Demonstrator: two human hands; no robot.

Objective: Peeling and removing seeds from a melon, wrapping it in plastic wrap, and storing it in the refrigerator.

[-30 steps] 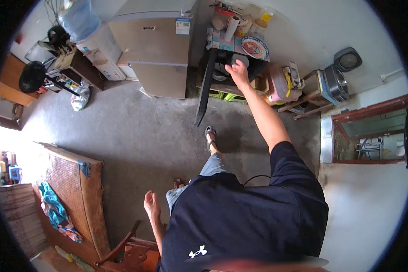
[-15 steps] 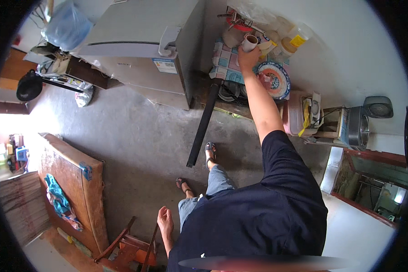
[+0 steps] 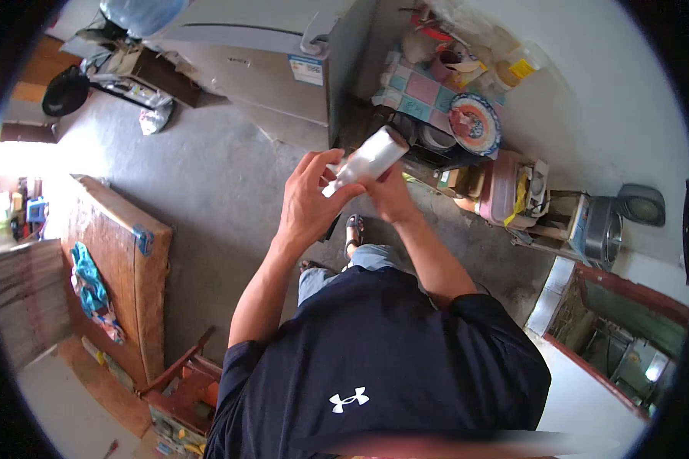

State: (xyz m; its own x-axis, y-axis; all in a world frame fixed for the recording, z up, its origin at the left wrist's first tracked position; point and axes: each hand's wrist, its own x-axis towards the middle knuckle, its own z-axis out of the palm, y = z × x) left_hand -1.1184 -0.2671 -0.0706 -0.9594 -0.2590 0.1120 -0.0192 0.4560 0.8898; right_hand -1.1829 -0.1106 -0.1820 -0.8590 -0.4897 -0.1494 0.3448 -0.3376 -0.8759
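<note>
A white roll (image 3: 373, 157) with a brown core, its surface like thin plastic film, is held in front of me, tilted with its core end up to the right. My right hand (image 3: 392, 193) is wrapped round it from below on the right. My left hand (image 3: 308, 195) has its fingers and thumb curled about the lower left end, where a whitish loose part shows between them. Motion blurs that part, and the fingers hide some of the roll. Both hands are over the floor, this side of a low table with a checked cloth (image 3: 416, 90).
On the cloth are a patterned plate (image 3: 488, 138), a pinkish mug (image 3: 442, 67) and jars. A grey refrigerator (image 3: 260, 96) stands left of the table. Pink plastic containers (image 3: 500, 183) are to the right. A wooden board (image 3: 115, 268) and a chair (image 3: 184, 390) are at left.
My right hand has brought the white roll from the table back toward my body. My left hand has risen from beside my leg to meet it. The view has shifted slightly.
</note>
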